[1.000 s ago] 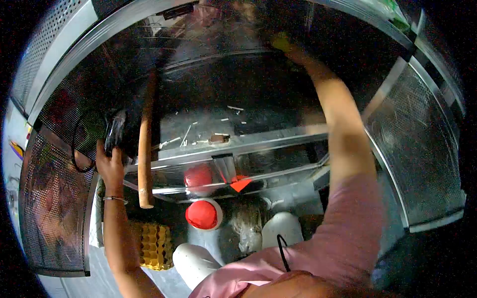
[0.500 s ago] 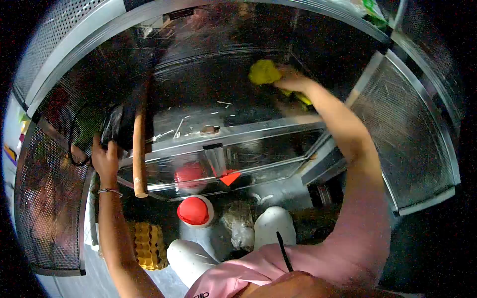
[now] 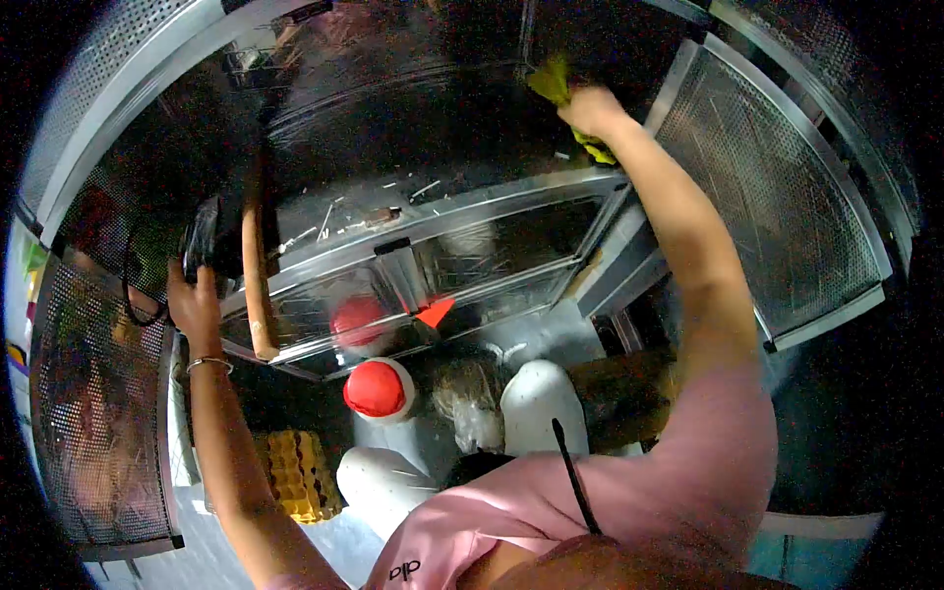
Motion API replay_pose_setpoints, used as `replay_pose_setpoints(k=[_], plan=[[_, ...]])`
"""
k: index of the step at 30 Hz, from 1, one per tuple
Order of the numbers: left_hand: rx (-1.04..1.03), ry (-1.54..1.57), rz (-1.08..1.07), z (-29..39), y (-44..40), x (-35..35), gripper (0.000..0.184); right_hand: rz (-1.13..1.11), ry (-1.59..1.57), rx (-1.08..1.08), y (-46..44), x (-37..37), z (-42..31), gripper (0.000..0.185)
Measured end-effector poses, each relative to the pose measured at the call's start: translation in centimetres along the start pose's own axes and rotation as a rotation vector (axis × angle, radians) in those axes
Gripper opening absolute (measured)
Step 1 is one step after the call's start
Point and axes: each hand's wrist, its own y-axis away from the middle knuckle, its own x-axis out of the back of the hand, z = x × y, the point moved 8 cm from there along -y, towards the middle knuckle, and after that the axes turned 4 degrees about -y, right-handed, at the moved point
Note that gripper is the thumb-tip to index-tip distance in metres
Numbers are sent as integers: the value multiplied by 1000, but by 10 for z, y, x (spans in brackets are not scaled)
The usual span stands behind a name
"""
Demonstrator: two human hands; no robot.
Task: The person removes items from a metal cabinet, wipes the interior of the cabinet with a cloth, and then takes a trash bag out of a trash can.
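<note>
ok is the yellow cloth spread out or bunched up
Bunched up: the yellow cloth is gathered in the right hand, with crumpled parts sticking out on both sides of it.

The person's left forearm (image 3: 231,447) rises nearly upright, the left wrist (image 3: 206,344) almost straight; the left hand (image 3: 195,298) points forward with its digits raised, their tips partly hidden in shadow; the right arm (image 3: 713,285) reaches farther forward, bent at the elbow, its forearm slanting inward; the right hand (image 3: 594,111) is slightly blurred, its fingers curled in; the two hands are well apart, the right one farther forward; both knees (image 3: 544,405) are bent below the arms.
</note>
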Motion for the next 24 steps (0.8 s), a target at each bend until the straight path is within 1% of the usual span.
replay_pose_setpoints(k=[1,2,3,4,8,10,11,12,13,14,15,16,17,18,20,21,22,23,24], plan=[[-114,-58,54,6,-3,0,58,48,-1,-79,12,-13,6,38],[-117,-53,48,4,-2,-4,58,97,1,-155,24,-22,12,38],[-85,-38,68,12,-1,7,58,11,4,-134,27,-22,8,37],[-51,-22,90,19,1,15,58,13,7,-132,31,-16,8,37],[-28,47,92,28,2,24,57,41,83,-120,56,-11,0,37],[118,112,-35,24,3,21,57,67,137,-103,66,-6,-6,37],[119,120,-34,29,3,25,57,110,111,-129,66,-6,-11,35],[125,130,-41,34,3,29,58,-129,253,107,76,-10,-43,34],[130,135,-54,35,5,30,58,-16,126,102,96,14,-70,30],[127,139,-59,35,7,29,58,128,-119,58,101,21,-86,27],[91,115,-20,37,6,31,58,250,-265,178,98,6,-103,29],[52,88,24,38,5,34,58,241,-324,176,113,18,-126,33],[48,91,25,40,5,35,58,254,-396,240,121,24,-144,36],[48,102,18,40,6,36,59,293,-452,309,124,28,-157,33],[45,115,18,38,5,33,60,145,-863,390,116,27,-163,31],[6,90,66,33,3,30,60,11,-1090,299,113,29,-154,30],[-32,65,113,35,4,32,60,109,-919,240,101,34,-135,27],[-34,65,113,33,3,32,60,178,-849,312,93,45,-119,27],[0,62,51,31,3,30,59,283,-552,273,82,56,-98,28]])
